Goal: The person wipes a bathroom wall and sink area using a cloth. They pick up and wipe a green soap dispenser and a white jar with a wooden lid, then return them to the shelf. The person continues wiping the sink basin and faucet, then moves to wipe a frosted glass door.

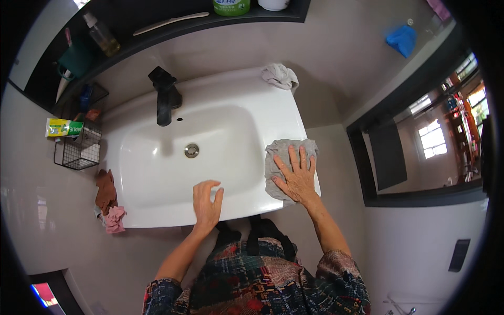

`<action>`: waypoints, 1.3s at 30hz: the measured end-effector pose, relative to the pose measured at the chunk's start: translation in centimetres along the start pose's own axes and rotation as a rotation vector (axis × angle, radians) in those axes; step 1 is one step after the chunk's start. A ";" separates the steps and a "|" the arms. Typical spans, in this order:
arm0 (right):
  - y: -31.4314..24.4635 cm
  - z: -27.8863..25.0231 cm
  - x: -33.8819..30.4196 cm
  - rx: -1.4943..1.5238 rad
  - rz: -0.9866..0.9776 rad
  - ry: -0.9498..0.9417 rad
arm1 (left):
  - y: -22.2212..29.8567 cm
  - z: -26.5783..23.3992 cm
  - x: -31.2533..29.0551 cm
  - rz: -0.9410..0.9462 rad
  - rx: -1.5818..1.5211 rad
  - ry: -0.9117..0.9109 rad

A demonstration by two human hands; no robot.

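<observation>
Pale, glossy walls close in around a wide white ceramic washbasin (157, 215) as I look down through the head view. On its right-hand ledge I have the right hand (298, 181) laid flat, fingers spread wide and pointing near twelve o'clock, gripping nothing. Directly beneath it lies a thin, wrinkled grey cloth (272, 168), showing mostly towards ten and eleven from the palm; I read its slightly longer axis as running roughly twelve to six, along the ledge. That hand is plainly the nearer one, touching the cloth, while the left hand (206, 205) sits well apart between eight and nine, empty, fingers bent and thumb apart, by the front rim; whether it touches I cannot tell. Farther out, I find the round metal drain (191, 150) between nine and ten, the matte black faucet (167, 100) at ten, a crumpled off-white cloth (281, 76) near twelve on the back corner, and a limp brown cloth (106, 191) at nine.
</observation>
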State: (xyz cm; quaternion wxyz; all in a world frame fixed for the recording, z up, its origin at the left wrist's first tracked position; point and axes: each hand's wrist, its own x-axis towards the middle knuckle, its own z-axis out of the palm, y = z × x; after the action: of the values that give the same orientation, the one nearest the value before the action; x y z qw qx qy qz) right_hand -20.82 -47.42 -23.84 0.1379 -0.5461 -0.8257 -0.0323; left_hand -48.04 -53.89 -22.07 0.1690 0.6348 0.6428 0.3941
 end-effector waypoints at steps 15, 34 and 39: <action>0.1 7.5 19.4 0.059 -0.359 0.012 | -1.6 0.6 -2.7 0.069 0.342 0.072; 0.7 1.9 8.0 -0.038 -0.126 -0.307 | -1.8 -0.1 -3.2 0.121 0.326 0.084; -2.5 0.8 1.6 0.003 -0.156 -0.158 | -2.2 -0.7 -3.7 0.107 0.164 0.041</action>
State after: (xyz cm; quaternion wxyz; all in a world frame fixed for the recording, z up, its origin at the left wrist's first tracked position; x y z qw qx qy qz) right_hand -23.81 -46.79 -23.92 0.0704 -0.4809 -0.8739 0.0014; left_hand -49.49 -57.34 -24.27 0.0819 0.6720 0.6412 0.3613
